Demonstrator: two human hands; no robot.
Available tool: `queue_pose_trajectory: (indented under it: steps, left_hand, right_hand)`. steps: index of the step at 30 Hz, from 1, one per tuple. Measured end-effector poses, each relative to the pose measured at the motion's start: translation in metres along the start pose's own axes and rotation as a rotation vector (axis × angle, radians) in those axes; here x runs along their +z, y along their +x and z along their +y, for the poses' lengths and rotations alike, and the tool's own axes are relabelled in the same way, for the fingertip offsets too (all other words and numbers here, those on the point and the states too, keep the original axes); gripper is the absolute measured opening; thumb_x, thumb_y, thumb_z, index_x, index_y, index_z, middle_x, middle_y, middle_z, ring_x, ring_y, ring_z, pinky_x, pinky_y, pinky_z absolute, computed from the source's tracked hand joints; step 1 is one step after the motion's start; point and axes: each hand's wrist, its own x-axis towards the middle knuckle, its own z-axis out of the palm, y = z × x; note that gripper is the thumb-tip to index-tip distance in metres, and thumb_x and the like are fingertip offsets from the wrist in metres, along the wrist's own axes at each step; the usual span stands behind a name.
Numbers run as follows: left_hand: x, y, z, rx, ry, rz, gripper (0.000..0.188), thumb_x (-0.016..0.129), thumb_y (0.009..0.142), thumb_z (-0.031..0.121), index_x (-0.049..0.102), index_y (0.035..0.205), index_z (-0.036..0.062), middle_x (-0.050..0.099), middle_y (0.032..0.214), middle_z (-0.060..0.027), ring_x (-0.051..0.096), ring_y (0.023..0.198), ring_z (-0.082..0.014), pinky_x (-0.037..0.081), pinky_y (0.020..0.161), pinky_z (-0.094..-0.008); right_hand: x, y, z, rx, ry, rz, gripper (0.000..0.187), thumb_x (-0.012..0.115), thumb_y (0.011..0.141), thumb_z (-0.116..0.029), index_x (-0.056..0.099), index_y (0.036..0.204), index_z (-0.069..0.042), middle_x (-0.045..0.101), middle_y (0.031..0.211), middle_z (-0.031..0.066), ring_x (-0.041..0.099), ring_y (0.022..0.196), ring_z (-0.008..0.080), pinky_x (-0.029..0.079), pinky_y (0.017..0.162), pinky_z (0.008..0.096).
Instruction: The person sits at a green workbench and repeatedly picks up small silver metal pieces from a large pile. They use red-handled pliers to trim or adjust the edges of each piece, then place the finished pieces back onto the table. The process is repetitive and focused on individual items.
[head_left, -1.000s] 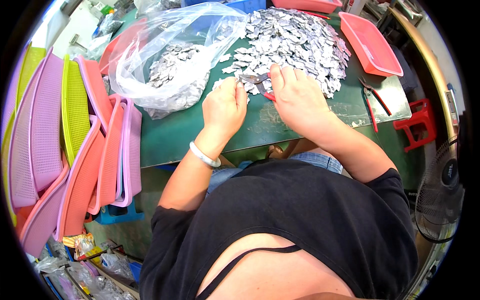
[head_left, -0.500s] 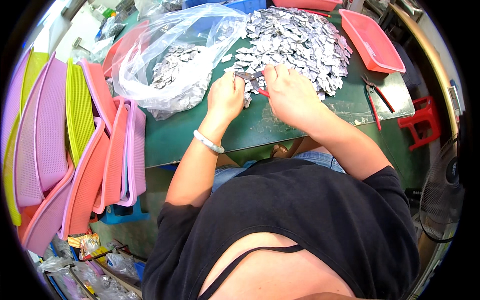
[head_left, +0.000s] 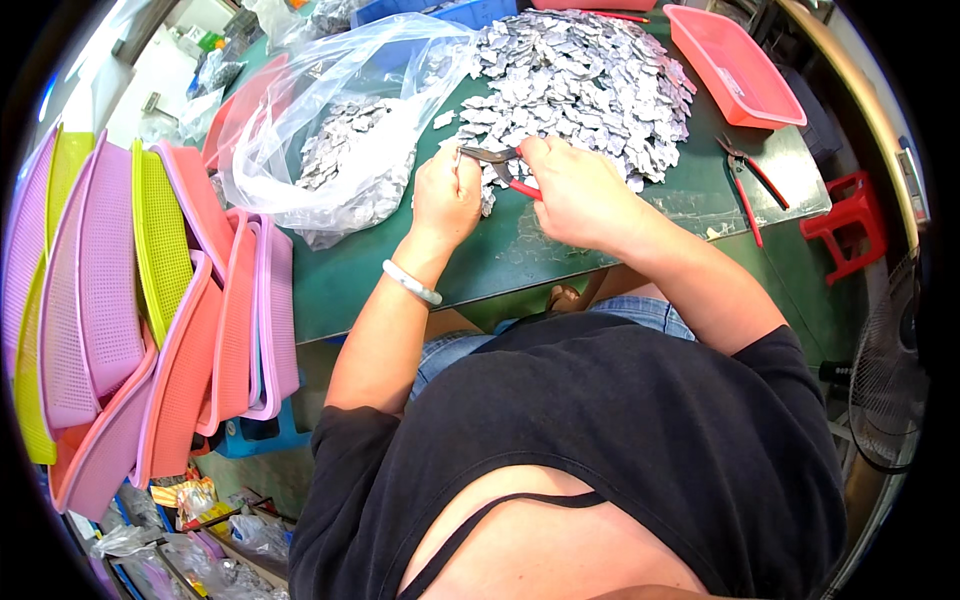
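Note:
My right hand (head_left: 585, 192) is closed round the red handles of a pair of cutting pliers (head_left: 489, 155), whose dark jaws point left. The jaw tips meet the fingers of my left hand (head_left: 446, 195), which are pinched together; whatever they hold is hidden. Both hands are over the near side of a large pile of small, flat, silver-grey metal pieces (head_left: 585, 85) on the green table (head_left: 390, 285). Left of the pile, a clear plastic bag (head_left: 255, 165) lies open with more such pieces inside.
Stacked purple, green and coral plastic baskets (head_left: 100, 300) stand at the left. A second pair of red-handled pliers (head_left: 741, 175) lies at the table's right, below a coral tray (head_left: 740, 85). Beyond the right edge are a red stool (head_left: 848, 228) and a fan (head_left: 885, 370).
The whole view has shifted slightly. The pliers stay at my left fingertips, and their jaws look a little differently angled. Both hands keep their grip.

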Motion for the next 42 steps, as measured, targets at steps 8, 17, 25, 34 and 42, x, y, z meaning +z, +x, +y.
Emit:
queue_pose_trajectory:
  steps: [8, 17, 25, 34, 42]
  left_hand:
    - [0.000, -0.001, 0.000, 0.065, -0.005, 0.011, 0.014, 0.044, 0.083, 0.008, 0.051, 0.074, -0.0003, 0.053, 0.059, -0.0172, 0.053, 0.053, -0.0324, 0.041, 0.051, -0.0380]
    - [0.003, 0.000, 0.003, 0.085, -0.059, 0.040, 0.023, 0.042, 0.085, 0.011, 0.050, 0.065, 0.0034, 0.046, 0.053, -0.0023, 0.040, 0.048, -0.0105, 0.034, 0.045, -0.0272]
    - [-0.002, 0.003, -0.001, 0.077, 0.035, -0.019, 0.014, 0.044, 0.084, 0.009, 0.053, 0.077, -0.0003, 0.054, 0.063, -0.0175, 0.054, 0.058, -0.0347, 0.042, 0.053, -0.0386]
    - [-0.002, -0.001, 0.016, 0.050, -0.175, -0.044, 0.022, 0.040, 0.089, 0.011, 0.049, 0.070, 0.0044, 0.047, 0.060, 0.0020, 0.038, 0.053, -0.0051, 0.031, 0.048, -0.0217]
    - [-0.010, -0.005, 0.031, -0.057, -0.351, -0.177, 0.020, 0.039, 0.091, 0.013, 0.048, 0.074, 0.0055, 0.044, 0.058, 0.0018, 0.038, 0.050, -0.0040, 0.030, 0.044, -0.0199]
  right_hand:
    - [0.001, 0.001, 0.000, 0.091, 0.093, -0.121, 0.038, 0.051, 0.069, -0.003, 0.045, 0.106, 0.003, 0.056, 0.094, 0.0233, 0.056, 0.086, 0.0387, 0.044, 0.075, 0.0446]
    - [0.010, 0.000, 0.007, 0.099, 0.186, -0.112, 0.033, 0.052, 0.069, -0.004, 0.047, 0.101, 0.004, 0.057, 0.091, 0.0237, 0.056, 0.086, 0.0385, 0.045, 0.075, 0.0439]
    - [0.005, 0.001, 0.005, 0.127, 0.206, -0.128, 0.039, 0.051, 0.068, -0.002, 0.047, 0.107, 0.004, 0.056, 0.095, 0.0236, 0.054, 0.092, 0.0373, 0.043, 0.078, 0.0423]
    - [0.000, -0.018, -0.006, 0.006, 0.044, 0.205, 0.035, 0.059, 0.068, -0.006, 0.048, 0.100, 0.003, 0.052, 0.091, 0.0185, 0.054, 0.086, 0.0344, 0.045, 0.073, 0.0418]
    - [-0.008, -0.024, -0.012, -0.064, -0.099, 0.347, 0.036, 0.060, 0.066, -0.005, 0.048, 0.099, 0.000, 0.050, 0.083, 0.0137, 0.054, 0.078, 0.0289, 0.045, 0.066, 0.0380]
